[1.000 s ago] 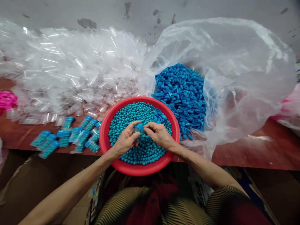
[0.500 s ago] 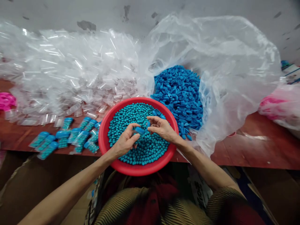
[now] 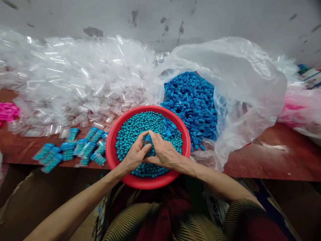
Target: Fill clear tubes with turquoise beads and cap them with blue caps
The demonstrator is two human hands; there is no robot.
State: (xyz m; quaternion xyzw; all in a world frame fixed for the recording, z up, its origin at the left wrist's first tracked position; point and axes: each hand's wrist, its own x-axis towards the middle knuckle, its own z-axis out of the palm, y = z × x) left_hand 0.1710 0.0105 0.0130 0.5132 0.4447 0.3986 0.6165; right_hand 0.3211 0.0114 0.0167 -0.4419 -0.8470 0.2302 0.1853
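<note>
Over a red basin (image 3: pixel 186 134) full of small turquoise balls (image 3: pixel 137 124), both my hands meet at a small clear plastic container with a blue cap (image 3: pixel 148 140). My left hand (image 3: pixel 135 151) is closed around its side, thumb toward me. From the right, my right hand (image 3: pixel 164 152) curls its fingers over the same container, hiding most of it. A few loose blue caps (image 3: pixel 170 128) lie on the balls at the basin's right side.
Filled blue-capped containers (image 3: pixel 68 150) lie left of the basin on the red table (image 3: pixel 263 160). Behind them is a heap of clear empty containers (image 3: pixel 75 90). A plastic bag (image 3: pixel 253 83) spills blue caps (image 3: pixel 193 103). Pink pieces (image 3: pixel 8 111) lie far left.
My right hand has moved left with the small blue piece it held, closing onto the container in my left hand. The blue piece is now hidden. The view has shifted slightly.
</note>
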